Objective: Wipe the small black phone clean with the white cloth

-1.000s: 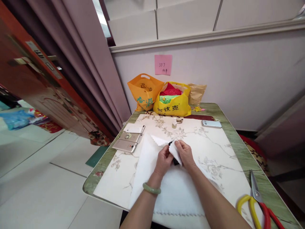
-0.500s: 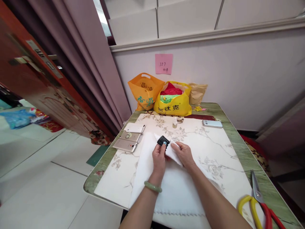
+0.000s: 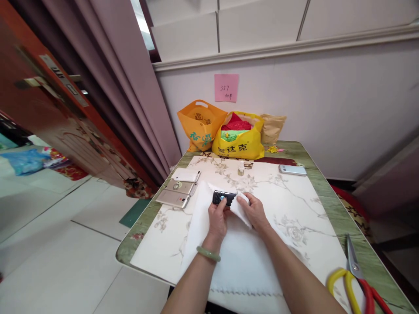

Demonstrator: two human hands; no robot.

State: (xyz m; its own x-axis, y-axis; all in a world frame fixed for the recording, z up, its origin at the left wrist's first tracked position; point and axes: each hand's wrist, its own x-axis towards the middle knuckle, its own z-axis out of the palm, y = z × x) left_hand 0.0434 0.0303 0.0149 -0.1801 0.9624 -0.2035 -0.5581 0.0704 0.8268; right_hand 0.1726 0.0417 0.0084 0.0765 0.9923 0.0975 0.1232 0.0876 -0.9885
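Note:
A black keypad phone (image 3: 218, 197) lies sideways in my left hand (image 3: 217, 218), with the thumb over its round blue-white centre button. My right hand (image 3: 254, 211) pinches a white cloth (image 3: 240, 210) with a zigzag edge, which covers the phone's right end. Below both hands a larger white cloth (image 3: 238, 257) is spread over the table. Three phones lie in a row to the left: a white phone (image 3: 186, 175), a gold phone with a ring on its back (image 3: 180, 186) and another gold phone (image 3: 172, 197).
Large scissors (image 3: 355, 270) with yellow and red handles lie at the right edge. A silver phone (image 3: 292, 170) is at the far right, a small bottle (image 3: 241, 168) at the back. Behind stand an orange bag (image 3: 201, 126), a yellow bag (image 3: 238, 148) and a paper bag (image 3: 273, 128).
The black phone has turned from slanted to nearly level, and more of it shows. My left hand has shifted slightly; my right hand still grips the cloth at the phone's right end.

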